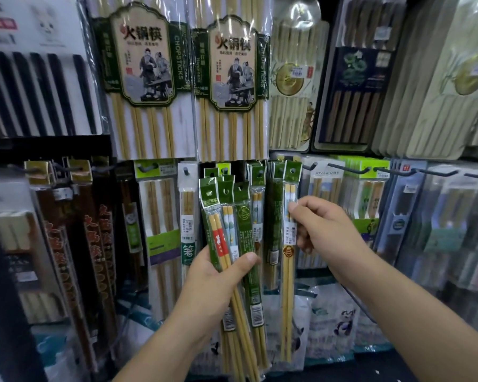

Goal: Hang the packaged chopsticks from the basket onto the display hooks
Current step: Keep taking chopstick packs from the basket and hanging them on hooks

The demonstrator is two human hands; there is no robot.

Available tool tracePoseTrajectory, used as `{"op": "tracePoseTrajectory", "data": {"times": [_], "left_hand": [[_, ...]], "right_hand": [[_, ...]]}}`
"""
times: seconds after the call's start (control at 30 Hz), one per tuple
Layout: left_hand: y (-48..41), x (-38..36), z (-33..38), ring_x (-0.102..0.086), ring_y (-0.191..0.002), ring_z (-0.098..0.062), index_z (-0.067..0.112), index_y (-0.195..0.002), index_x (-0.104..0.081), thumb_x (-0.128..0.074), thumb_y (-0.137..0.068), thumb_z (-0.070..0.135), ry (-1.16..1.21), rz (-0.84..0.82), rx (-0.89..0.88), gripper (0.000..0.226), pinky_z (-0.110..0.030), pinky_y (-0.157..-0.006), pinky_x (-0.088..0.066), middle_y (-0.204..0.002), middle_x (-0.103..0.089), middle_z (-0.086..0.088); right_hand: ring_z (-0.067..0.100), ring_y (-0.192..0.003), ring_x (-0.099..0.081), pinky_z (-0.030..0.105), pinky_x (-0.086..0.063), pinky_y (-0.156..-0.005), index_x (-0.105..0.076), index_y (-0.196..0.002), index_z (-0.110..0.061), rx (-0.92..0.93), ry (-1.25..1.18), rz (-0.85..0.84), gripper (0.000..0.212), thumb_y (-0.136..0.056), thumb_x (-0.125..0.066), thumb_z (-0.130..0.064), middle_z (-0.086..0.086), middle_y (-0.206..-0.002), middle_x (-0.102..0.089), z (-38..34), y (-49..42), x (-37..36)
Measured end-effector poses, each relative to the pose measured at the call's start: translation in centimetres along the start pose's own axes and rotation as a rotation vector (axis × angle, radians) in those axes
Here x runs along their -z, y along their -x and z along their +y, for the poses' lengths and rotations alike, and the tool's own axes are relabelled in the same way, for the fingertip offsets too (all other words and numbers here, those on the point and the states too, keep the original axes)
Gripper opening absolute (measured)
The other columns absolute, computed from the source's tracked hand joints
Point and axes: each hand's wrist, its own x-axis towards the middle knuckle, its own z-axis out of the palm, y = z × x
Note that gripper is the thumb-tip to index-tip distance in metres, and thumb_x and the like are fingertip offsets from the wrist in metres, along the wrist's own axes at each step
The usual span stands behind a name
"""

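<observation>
Both forearms enter from the bottom edge and rise toward the centre of the frame. Left hand (213,274) grips a bundle of slim chopstick packs (244,230) at mid-length, with the thumb pressed across the front and the fingers wrapped behind, out of view. The packs fan upward, with their green headers just left of centre and their bamboo tips pointing toward the bottom edge. Right hand (326,232), right of centre, pinches a single pack (289,271) by its edge between thumb and forefinger, and the remaining fingers (305,239) are curled. This pack stands upright against the display, and its green header with a punched hole is level with the hook row. Whether a hook passes through that hole cannot be told. More green-headed packs (257,194) hang between the two hands. Black display hooks (348,169) project at centre right, above boxed sets. Large hot-pot chopstick packs (145,78) fill the upper centre. Dark chopstick sets (39,89) occupy the upper left, and brown packs with red lettering (91,244) hang at lower left.
</observation>
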Motion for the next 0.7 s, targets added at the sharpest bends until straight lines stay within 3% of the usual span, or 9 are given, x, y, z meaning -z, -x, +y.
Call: {"op": "tracePoseTrajectory", "data": {"times": [0.23, 0.5, 0.7], "left_hand": [[0.0, 0.3, -0.2, -0.071, -0.086, 0.006, 0.027, -0.102, -0.071, -0.08, -0.067, 0.048, -0.008, -0.016, 0.012, 0.042, -0.022, -0.078, -0.044, -0.094, -0.078, 0.017], [0.1, 0.4, -0.2, -0.07, -0.088, 0.007, 0.024, -0.105, -0.071, -0.078, -0.066, 0.048, 0.003, -0.027, -0.006, 0.046, -0.018, -0.077, -0.044, -0.096, -0.079, 0.016], [0.0, 0.6, -0.2, -0.071, -0.091, 0.006, 0.025, -0.108, -0.069, -0.078, -0.064, 0.052, -0.008, -0.028, -0.036, 0.053, -0.018, -0.078, -0.044, -0.099, -0.079, 0.015]], "right_hand": [[0.011, -0.047, -0.05, 0.022, -0.041, -0.046, -0.061, -0.052, -0.035, -0.038, 0.001, 0.006, 0.051, -0.103, -0.054, -0.03, -0.007, -0.048, -0.048, -0.4, -0.3, 0.0], [0.011, -0.044, -0.048, 0.02, -0.039, -0.042, -0.06, -0.054, -0.032, -0.062, -0.012, 0.012, 0.049, -0.102, -0.054, -0.031, -0.007, -0.046, -0.046, 0.4, -1.0, -0.2], [0.004, -0.048, -0.053, 0.014, -0.042, -0.045, -0.067, -0.077, -0.017, -0.011, 0.179, 0.091, 0.034, -0.101, -0.057, -0.039, -0.008, -0.052, -0.054, 2.1, -2.6, -0.5]]}}
